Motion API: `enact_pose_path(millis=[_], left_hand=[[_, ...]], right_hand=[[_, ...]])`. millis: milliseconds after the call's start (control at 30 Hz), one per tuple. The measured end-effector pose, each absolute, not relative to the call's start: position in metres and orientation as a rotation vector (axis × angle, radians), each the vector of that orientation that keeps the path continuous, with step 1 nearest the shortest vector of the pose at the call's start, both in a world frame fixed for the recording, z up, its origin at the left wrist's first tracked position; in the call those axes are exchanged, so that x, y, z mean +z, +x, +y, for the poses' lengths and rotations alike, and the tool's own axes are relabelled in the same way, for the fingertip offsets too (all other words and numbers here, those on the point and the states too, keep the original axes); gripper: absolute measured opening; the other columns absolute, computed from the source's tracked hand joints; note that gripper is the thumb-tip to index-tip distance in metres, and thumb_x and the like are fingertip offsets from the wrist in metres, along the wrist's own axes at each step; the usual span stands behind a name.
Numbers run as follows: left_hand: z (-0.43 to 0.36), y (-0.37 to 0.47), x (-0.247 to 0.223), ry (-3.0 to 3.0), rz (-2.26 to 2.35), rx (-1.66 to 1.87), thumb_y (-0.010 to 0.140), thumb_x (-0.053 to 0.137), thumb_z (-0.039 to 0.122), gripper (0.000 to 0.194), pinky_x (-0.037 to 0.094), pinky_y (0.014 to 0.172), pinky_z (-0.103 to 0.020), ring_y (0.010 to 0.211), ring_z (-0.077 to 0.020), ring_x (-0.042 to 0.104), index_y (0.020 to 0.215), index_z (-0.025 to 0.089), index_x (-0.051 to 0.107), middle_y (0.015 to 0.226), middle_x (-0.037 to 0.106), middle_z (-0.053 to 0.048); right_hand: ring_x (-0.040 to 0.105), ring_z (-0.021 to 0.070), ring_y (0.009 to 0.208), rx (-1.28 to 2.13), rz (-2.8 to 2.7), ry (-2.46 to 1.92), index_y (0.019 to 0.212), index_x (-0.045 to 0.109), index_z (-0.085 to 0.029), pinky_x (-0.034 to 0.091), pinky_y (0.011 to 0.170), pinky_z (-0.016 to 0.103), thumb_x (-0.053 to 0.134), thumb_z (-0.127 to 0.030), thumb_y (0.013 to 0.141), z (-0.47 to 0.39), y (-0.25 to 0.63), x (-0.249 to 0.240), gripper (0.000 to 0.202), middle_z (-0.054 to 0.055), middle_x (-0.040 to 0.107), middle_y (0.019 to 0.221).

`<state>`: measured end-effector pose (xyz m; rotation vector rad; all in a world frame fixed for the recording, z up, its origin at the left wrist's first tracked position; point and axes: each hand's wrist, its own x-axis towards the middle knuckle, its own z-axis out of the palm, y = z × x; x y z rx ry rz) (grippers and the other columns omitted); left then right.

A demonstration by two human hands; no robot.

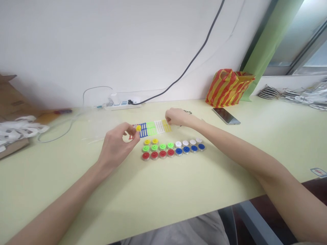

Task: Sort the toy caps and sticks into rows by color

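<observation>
My left hand (120, 139) is closed in a pinch around a small round piece with a yellow top (138, 128), raised above the table. My right hand (176, 116) reaches to the far side, its fingers drawn together at a set of thin yellow plastic strips (167, 126); what the fingertips grip is hidden. Beside these lie white strips (159, 126), green strips (151, 128) and blue strips (143, 130), with red ones partly behind my left hand. Nearer me stand rows of clear-based round pieces with yellow (154, 141), green (162, 146), white (185, 143), red (162, 154) and blue tops (186, 149).
A phone (226, 116) lies at the right, before a red-and-yellow striped bag (228, 88). A power strip (122, 105) with a black cable (189, 64) sits by the wall. White bundled material (21, 127) and a cardboard box (11, 98) are at the left.
</observation>
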<state>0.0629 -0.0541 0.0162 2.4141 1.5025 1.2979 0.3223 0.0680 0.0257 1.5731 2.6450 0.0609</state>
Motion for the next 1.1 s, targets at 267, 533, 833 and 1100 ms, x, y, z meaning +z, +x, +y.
enact_pose_path(millis=[267,533,833,1100], left_hand=[[-0.0547,0.0635,0.0159,2.396,1.522,1.273,0.086,0.063,0.029,0.010,0.050,0.074,-0.031,0.071,-0.0169,0.060,0.079,0.024,0.058,0.076,0.068,0.001],[-0.0526,0.0610,0.0129,2.432,1.496,1.278,0.088,0.063,0.026,0.010,0.048,0.074,-0.030,0.071,-0.0154,0.059,0.080,0.023,0.058,0.077,0.068,0.001],[-0.0520,0.0615,0.0126,2.429,1.504,1.284,0.088,0.064,0.025,0.009,0.048,0.073,-0.029,0.071,-0.0152,0.059,0.081,0.023,0.058,0.077,0.067,0.002],[-0.0535,0.0614,0.0138,2.410,1.515,1.264,0.087,0.063,0.026,0.009,0.048,0.074,-0.029,0.072,-0.0154,0.059,0.081,0.023,0.058,0.078,0.067,0.001]], right_hand=[[0.072,0.0255,0.097,0.039,2.658,1.573,0.109,0.077,-0.016,0.046,0.073,0.028,0.067,-0.016,0.085,0.0705,0.3235,0.0240,0.026,0.016,0.076,0.116],[0.072,0.0258,0.098,0.011,2.655,1.597,0.101,0.078,-0.016,0.045,0.069,0.027,0.071,-0.018,0.084,0.0752,0.3281,0.0268,0.018,0.013,0.078,0.112],[0.073,0.0264,0.097,-0.013,2.652,1.576,0.103,0.079,-0.015,0.048,0.072,0.028,0.072,-0.017,0.083,0.0727,0.3266,0.0261,0.021,0.015,0.077,0.115],[0.073,0.0252,0.094,0.013,2.643,1.563,0.103,0.077,-0.015,0.046,0.069,0.027,0.071,-0.017,0.084,0.0719,0.3255,0.0257,0.020,0.016,0.077,0.113]])
